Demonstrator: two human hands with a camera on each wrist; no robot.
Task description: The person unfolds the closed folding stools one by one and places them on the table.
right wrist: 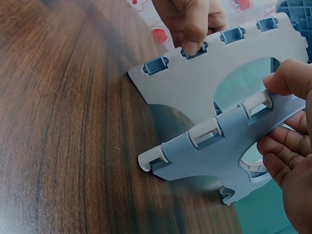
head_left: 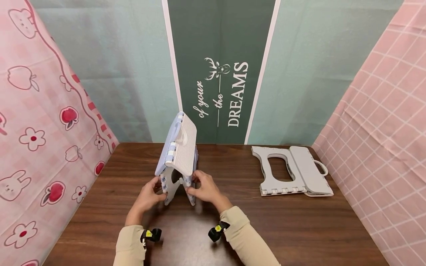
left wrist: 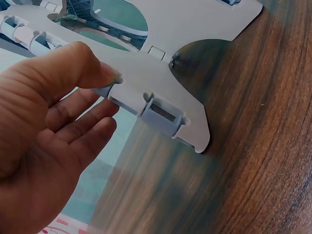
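Observation:
A blue-and-white folding step stool (head_left: pixel 188 144) stands partly unfolded on the wooden table, left of the middle. Its hinged top panels rise in a peak above two leg panels set apart. My left hand (head_left: pixel 146 197) grips the edge of the left leg panel; in the left wrist view its thumb lies on the white leg panel (left wrist: pixel 187 109) with the fingers behind the edge. On the other side, my right hand (head_left: pixel 207 187) holds the right leg panel, its thumb on the hinged edge of the blue leg panel (right wrist: pixel 195 156) in the right wrist view.
Another folding stool (head_left: pixel 299 171), grey-white with a carry handle, lies folded flat at the table's right. Behind the brown wooden table (head_left: pixel 229 166) hangs a green printed cloth (head_left: pixel 219 37). Pink patterned cloths flank both sides.

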